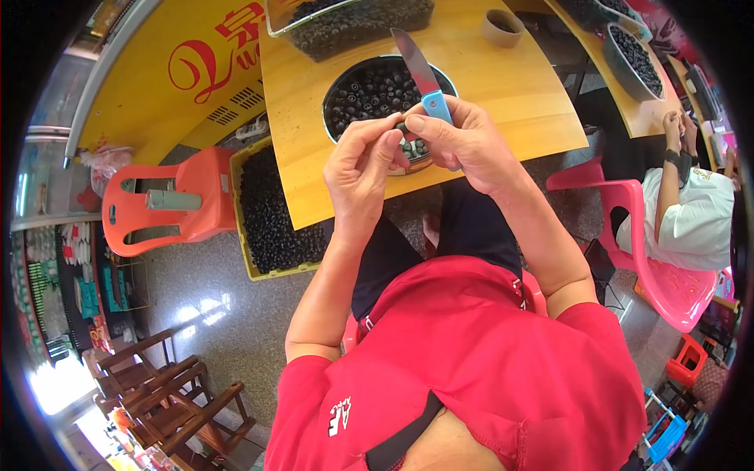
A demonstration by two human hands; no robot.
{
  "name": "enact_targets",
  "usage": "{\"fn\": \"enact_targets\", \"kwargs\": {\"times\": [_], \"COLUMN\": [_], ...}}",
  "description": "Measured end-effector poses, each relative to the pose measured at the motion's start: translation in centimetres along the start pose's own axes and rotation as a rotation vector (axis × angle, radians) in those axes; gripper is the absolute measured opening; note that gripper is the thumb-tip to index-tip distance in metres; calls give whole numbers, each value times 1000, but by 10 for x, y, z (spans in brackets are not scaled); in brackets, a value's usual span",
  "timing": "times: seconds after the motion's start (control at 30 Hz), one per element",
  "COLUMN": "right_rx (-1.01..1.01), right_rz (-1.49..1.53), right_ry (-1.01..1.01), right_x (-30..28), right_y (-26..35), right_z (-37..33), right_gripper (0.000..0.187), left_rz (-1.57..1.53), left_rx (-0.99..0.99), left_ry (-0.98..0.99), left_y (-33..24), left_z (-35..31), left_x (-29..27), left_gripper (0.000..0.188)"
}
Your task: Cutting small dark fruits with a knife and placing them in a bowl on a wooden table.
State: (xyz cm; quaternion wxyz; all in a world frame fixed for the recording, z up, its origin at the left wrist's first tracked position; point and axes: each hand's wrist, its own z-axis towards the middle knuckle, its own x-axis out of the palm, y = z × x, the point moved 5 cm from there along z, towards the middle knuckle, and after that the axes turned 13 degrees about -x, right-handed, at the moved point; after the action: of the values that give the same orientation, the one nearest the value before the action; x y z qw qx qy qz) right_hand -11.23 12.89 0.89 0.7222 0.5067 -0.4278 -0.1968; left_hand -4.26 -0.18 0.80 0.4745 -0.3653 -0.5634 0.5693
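A knife (417, 64) with a blue handle is gripped in my right hand (465, 143), its broad blade pointing up and away from me. My left hand (360, 163) pinches a small dark round piece (401, 127) at its fingertips, and my right thumb and fingers come up against it. Both hands are above the near edge of a round bowl (325, 100) full of dark, shiny, round pieces (367, 93). Under my fingers, some greenish and whitish bits (415, 147) show at the table's edge; their holder is mostly hidden.
On the wooden table (518, 86) stand a clear tub (322, 39) of dark pieces and a roll of tape (503, 28). A yellow crate (250, 251) of dark pieces sits on the floor, beside an orange chair (192, 192). At right, another person (683, 212) sits near a bowl (632, 67).
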Motion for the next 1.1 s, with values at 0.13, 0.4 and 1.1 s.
{"fn": "enact_targets", "kwargs": {"times": [0.13, 0.4, 1.1], "right_rx": [-66, -26, -743], "right_rz": [-96, -194, -971], "right_ry": [5, 38, 137], "right_x": [3, -1, 2], "right_y": [10, 9, 20], "right_z": [1, 3, -11], "right_gripper": [20, 19, 14], "left_rz": [-121, -38, -345], "left_rx": [-151, -286, -325], "left_ry": [16, 88, 82], "left_y": [2, 8, 17], "left_z": [0, 3, 4], "left_x": [2, -1, -5], "left_gripper": [21, 23, 21]}}
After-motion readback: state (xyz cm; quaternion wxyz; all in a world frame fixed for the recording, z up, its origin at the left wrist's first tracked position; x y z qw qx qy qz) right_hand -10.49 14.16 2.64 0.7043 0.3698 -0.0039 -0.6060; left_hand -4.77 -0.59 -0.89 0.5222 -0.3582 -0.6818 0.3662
